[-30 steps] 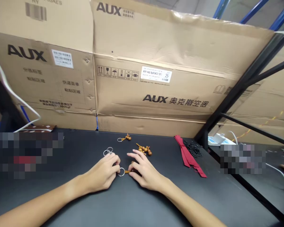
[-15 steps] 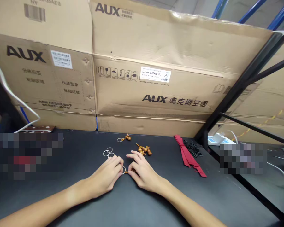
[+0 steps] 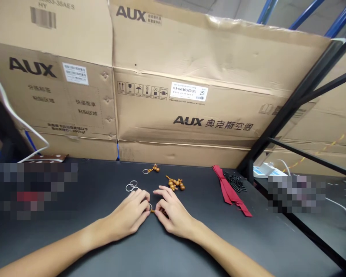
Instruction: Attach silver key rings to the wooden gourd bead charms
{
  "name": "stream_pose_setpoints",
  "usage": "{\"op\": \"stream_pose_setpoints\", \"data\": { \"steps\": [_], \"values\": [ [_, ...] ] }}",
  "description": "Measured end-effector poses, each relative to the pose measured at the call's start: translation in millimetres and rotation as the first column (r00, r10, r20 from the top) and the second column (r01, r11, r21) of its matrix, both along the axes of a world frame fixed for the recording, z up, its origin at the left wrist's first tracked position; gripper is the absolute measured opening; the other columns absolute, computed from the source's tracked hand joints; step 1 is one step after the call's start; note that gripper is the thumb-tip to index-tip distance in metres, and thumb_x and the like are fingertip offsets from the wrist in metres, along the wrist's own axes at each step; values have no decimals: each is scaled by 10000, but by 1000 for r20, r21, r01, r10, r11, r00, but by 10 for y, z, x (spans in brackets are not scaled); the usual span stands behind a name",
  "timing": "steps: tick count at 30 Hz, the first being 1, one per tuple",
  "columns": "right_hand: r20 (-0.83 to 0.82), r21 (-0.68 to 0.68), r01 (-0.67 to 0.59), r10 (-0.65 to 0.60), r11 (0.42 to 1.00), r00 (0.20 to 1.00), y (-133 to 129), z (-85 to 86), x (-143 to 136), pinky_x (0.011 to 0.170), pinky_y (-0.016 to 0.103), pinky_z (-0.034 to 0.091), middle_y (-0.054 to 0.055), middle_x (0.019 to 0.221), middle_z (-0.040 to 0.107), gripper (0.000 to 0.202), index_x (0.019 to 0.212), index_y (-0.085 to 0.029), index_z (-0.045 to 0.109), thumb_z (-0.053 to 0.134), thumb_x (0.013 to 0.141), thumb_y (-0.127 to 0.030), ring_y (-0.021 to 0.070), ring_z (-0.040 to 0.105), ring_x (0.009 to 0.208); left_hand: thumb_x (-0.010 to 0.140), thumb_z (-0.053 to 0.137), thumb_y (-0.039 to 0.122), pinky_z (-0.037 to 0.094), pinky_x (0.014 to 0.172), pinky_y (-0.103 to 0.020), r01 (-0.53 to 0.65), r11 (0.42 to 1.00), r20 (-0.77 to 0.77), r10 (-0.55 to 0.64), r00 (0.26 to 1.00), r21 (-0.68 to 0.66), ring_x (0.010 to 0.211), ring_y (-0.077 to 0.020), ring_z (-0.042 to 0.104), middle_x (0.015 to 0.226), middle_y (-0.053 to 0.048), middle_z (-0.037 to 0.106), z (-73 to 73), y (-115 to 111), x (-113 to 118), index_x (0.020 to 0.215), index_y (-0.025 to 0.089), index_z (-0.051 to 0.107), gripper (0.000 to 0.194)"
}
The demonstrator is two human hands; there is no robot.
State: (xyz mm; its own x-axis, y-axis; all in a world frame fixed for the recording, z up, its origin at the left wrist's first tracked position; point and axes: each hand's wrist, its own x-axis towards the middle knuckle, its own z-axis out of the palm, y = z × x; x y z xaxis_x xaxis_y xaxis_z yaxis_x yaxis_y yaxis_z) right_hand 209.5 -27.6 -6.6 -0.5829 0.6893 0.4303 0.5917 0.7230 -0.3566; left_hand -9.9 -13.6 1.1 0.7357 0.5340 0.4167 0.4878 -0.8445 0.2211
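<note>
My left hand [image 3: 134,213] is closed on a metal key ring [image 3: 150,207], whose right edge shows past the fingertips. Facing it, my right hand [image 3: 174,213] pinches a gourd pendant [image 3: 163,211] by its orange cord [image 3: 152,211]; the brown beads are mostly covered by the fingers. The cord runs between the two hands and meets the ring. Several loose key rings [image 3: 129,187] lie just beyond my left hand. Past my right hand is a small pile of brown gourd pendants [image 3: 175,183]. Farther back rests a pendant [image 3: 155,168] joined to a ring [image 3: 145,171].
Red ribbon strips [image 3: 229,192] and a heap of black pieces [image 3: 235,181] lie at the right on the dark table [image 3: 103,254]. Cardboard boxes [image 3: 184,115] wall off the back. A black metal frame post [image 3: 279,119] slants up at the right; a white cable [image 3: 17,115] hangs at left.
My right hand has shifted slightly, and more of the brown beads show between its fingers. My left hand stays nearly in place with the ring.
</note>
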Motion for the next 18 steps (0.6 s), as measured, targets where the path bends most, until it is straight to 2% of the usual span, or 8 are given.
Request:
{"op": "stream_pose_setpoints", "data": {
  "steps": [3,9,13,18],
  "values": [
    [-5,1,10,-10,1000,1000,13,-18,0,1105,472,357,121,1300,533,89,834,-182,602,537,892,-165,279,329,1370,961,381,121,450,779,-351,-8,1000,-37,8,999,0,847,-208,485,968,-84,526,6,-7,9,827,162,530,205],
    [-12,-1,101,-101,995,995,88,-58,55,1078,515,378,134,1302,537,95,825,-174,598,532,892,-160,309,334,1358,959,403,100,451,795,-324,61,996,-36,-64,997,-72,857,-192,499,992,-67,523,59,1,-3,879,179,539,177],
    [-23,-3,78,-78,997,997,46,-34,33,1080,508,379,130,1303,534,90,814,-179,599,545,884,-164,301,335,1360,944,512,183,453,824,-335,26,998,-1,-26,1000,-55,894,-204,507,1016,-67,521,26,3,-11,927,182,553,44],
    [-28,-18,25,-25,1000,999,-23,-13,-20,1089,481,376,114,1278,550,95,792,-185,600,555,871,-157,281,346,1358,959,412,125,452,787,-343,11,1000,-7,-11,1000,-4,856,-206,493,956,-72,526,-8,-3,9,832,172,535,183]
  ]
}}
